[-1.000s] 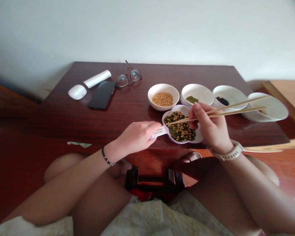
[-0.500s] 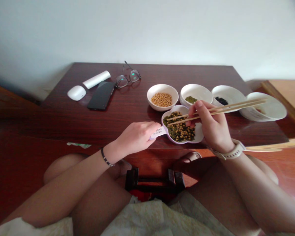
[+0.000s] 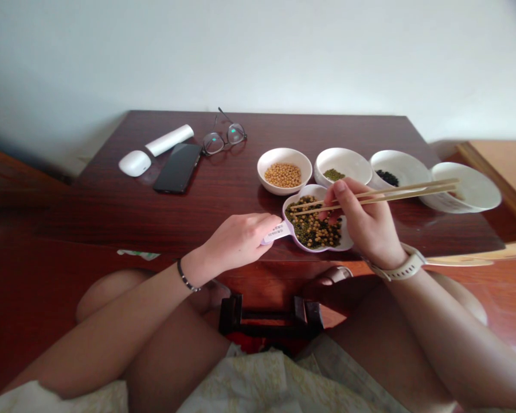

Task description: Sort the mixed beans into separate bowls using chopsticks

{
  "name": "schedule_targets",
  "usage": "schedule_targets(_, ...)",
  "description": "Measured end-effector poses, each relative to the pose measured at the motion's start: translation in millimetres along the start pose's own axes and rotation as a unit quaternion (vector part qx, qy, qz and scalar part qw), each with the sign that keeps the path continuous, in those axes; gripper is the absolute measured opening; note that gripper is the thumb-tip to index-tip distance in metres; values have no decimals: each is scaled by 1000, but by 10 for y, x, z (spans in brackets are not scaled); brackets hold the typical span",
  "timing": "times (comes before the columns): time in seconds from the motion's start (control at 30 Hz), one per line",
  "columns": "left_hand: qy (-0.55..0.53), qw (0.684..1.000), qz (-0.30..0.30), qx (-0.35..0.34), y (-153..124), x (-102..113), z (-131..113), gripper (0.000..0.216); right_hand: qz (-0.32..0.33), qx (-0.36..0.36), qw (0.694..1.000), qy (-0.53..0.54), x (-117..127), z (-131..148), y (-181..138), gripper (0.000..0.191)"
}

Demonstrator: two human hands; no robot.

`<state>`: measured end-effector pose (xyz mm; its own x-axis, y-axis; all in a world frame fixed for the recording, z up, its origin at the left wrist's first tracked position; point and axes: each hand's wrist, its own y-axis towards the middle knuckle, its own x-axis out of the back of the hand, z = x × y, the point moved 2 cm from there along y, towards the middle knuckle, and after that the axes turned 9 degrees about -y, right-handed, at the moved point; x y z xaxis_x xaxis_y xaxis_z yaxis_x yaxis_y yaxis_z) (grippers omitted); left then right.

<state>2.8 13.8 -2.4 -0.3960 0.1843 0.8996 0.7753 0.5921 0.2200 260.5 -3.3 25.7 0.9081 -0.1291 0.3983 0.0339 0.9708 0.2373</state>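
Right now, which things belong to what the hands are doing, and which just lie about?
In use: chopsticks in right hand, mixed-bean dish held by left hand, soybean bowl, green-bean bowl, black-bean bowl, rightmost bowl.
Lying about: mouse, white tube, phone, glasses.

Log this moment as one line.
left hand: grips mixed-bean dish handle | right hand: holds chopsticks, tips over dish

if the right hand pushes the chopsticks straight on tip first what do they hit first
Probably the mixed beans in the dish: the right hand aims the chopsticks left and slightly down, tips just over the pile. If they clear it, the left hand at the handle comes next.
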Motion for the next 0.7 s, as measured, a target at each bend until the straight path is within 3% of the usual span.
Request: schedule_targets(0.7,0,1000,-5,-4,-6,-2,6,23,-10,-1,1000,1,-17,-24,-13,50)
